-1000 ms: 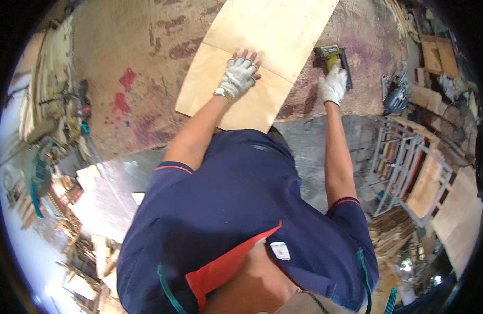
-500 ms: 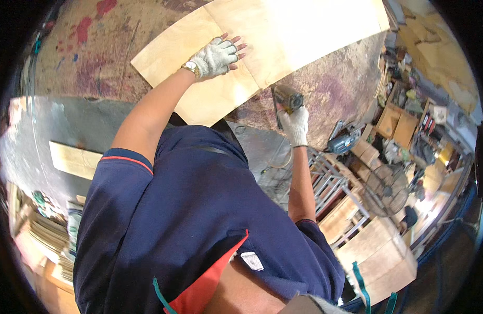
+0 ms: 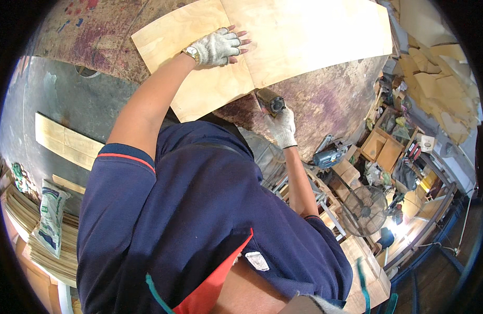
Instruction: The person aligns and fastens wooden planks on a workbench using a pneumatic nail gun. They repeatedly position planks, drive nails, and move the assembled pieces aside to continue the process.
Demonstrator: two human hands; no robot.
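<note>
My left hand (image 3: 218, 47), in a white knit glove with bare fingertips, lies flat with spread fingers on a pale plywood sheet (image 3: 315, 42). A watch sits on that wrist. The sheet rests on a worn, stained worktable (image 3: 325, 94), and a seam or line crosses it just beyond my fingers. Gripped in my gloved right hand (image 3: 282, 127) is a dark pneumatic stapler (image 3: 270, 101), its head close to the sheet's near edge. Whether it touches the wood I cannot tell. My right fingers are partly hidden behind the tool.
Right of the table lie a blue power tool (image 3: 328, 153), a wooden box (image 3: 382, 144) and a standing fan (image 3: 364, 210) among clutter. At left, a plywood strip (image 3: 69, 141) is near a stack of thin boards (image 3: 53, 251) with a white bag (image 3: 52, 217) on it.
My right hand has moved the stapler a little left, closer to the sheet's near edge. My left hand stays flat on the plywood. The view has shifted slightly.
</note>
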